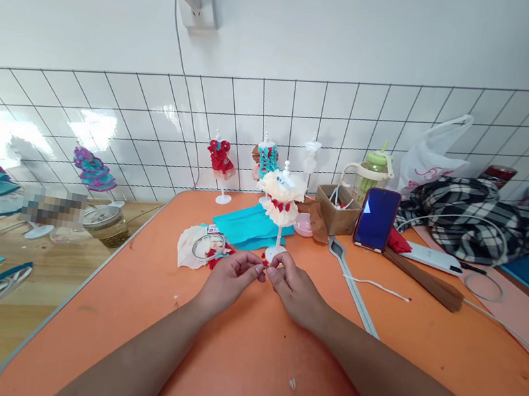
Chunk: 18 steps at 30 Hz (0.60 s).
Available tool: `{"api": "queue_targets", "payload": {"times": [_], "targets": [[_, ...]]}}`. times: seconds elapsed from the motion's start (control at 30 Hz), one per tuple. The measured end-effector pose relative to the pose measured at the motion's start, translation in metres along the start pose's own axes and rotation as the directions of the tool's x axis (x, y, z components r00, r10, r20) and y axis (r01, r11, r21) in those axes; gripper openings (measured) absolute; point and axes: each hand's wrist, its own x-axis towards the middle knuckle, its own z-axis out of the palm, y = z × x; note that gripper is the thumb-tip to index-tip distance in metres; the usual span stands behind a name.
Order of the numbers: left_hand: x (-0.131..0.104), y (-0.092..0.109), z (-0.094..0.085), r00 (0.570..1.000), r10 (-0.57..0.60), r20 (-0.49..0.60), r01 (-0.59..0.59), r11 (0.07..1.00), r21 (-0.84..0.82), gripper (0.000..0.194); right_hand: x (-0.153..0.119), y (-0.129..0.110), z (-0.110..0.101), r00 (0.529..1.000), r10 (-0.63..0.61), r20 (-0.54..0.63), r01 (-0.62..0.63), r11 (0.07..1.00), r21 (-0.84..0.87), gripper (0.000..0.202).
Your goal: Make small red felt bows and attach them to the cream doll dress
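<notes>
Over the orange table (228,354), my left hand (232,278) and my right hand (295,291) meet fingertip to fingertip. The fingers of each are pinched together, and a tiny red piece shows at the tips, too small to make out. Just behind them stands a small white mannequin in a cream ruffled dress with red trim (279,208). Left of my left hand lies a clear round dish (208,245) on cream paper, with red bits beside it. Turquoise crepe paper (244,225) is spread behind the hands.
Behind are mannequins in a red dress (221,158) and a turquoise one (267,160). A cardboard box (337,213), phone (376,219), green-lidded bottle (374,176) and plaid cloth (484,218) stand or lie right. Tweezers-like grey strap (355,291) lies near my right forearm.
</notes>
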Motion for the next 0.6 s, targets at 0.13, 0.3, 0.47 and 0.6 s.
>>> {"api": "queue_targets", "payload": {"times": [0.13,0.3,0.47,0.6], "targets": [[-0.0009,0.0019,0.0013,1.000,0.000,0.007,0.000,1.000,-0.030,0.019,0.0001,-0.0015,0.0016,1.000,0.022,-0.009,-0.021,0.995,0.095,0.017],[-0.0014,0.0028,0.0003,1.000,0.030,0.011,-0.029,0.999,-0.028,0.019,0.0000,-0.0016,0.0032,0.999,0.032,-0.011,-0.029,0.980,0.197,0.017],[-0.0007,0.0031,-0.0010,0.999,0.042,0.025,-0.041,0.998,-0.051,0.018,-0.0004,-0.0043,0.0021,0.999,0.036,-0.001,-0.034,0.965,0.260,0.018],[-0.0002,0.0034,-0.0015,0.999,0.040,0.027,-0.038,0.996,-0.084,0.018,0.0009,-0.0055,0.0032,0.999,0.051,0.009,-0.051,0.937,0.347,0.021]]}}
